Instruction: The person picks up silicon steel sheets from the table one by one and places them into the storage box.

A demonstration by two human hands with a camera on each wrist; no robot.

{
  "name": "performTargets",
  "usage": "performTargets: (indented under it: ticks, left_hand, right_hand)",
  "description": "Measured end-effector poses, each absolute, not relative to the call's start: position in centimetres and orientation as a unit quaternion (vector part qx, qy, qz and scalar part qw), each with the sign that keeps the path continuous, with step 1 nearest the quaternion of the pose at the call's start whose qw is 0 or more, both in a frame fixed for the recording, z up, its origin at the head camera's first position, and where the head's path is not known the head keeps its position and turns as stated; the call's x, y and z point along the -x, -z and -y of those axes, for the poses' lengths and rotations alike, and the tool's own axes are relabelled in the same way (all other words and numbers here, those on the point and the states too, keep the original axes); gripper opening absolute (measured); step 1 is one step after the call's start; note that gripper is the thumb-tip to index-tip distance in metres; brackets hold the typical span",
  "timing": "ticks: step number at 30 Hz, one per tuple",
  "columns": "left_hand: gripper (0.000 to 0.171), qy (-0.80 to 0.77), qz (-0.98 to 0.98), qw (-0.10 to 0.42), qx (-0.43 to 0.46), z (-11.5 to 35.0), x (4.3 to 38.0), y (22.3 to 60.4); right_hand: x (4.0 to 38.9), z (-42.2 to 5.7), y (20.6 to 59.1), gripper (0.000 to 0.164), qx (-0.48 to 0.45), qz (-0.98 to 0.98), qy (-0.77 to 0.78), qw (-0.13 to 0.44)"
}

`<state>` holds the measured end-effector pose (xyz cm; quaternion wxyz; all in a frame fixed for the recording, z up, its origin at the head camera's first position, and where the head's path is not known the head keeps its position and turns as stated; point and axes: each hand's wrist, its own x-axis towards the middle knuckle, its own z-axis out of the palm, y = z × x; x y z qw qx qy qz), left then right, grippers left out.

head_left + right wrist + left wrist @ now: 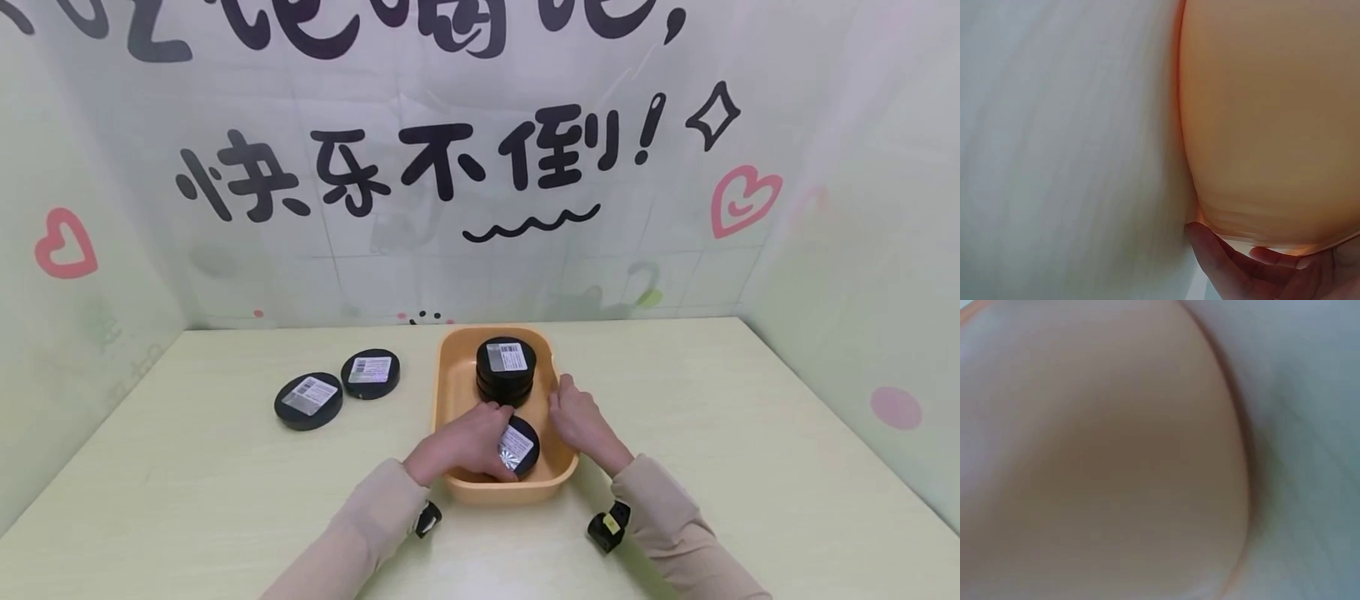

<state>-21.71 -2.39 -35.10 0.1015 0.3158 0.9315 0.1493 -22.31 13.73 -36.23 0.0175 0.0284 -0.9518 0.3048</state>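
An orange plastic tub [459, 392] stands on the table, its blurred outer wall [1147, 487] filling much of the left wrist view. My left hand [472, 437] reaches over its near left side and grips a round black disc [522, 442] with a white label, fingers at the far edge and thumb at the near one. Behind that disc, a stack of labelled black discs [506, 367] sits inside the tub. My right hand [588, 425] holds the tub's right rim; its fingers [1222, 256] curl against the wall in the right wrist view.
Two more labelled black discs, one [308, 401] nearer and one [371, 373] farther, lie close together on the pale table [187, 483] left of the tub. A printed wall covering [420, 275] with large characters rises behind the table and along both sides.
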Motion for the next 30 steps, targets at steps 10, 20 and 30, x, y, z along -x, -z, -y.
performTargets:
  ticks: [10, 20, 30]
  left_hand:
    - [0.076, -0.145, -0.933, 0.116, -0.310, 2.18, 21.68, 34.97]
    - [0.082, -0.148, -0.930, 0.110, -0.318, 2.20, 21.60, 35.02]
    - [0.082, -0.143, -0.930, 0.108, -0.322, 2.33, 21.37, 34.96]
  right_hand:
    - [22.27, -13.76, 36.18, 0.015, -0.028, 0.952, -0.304, 0.015]
    - [22.31, -13.84, 35.96, 0.016, -0.025, 0.953, -0.303, 0.009]
    - [22.35, -13.73, 36.08, 0.016, -0.023, 0.953, -0.302, 0.010]
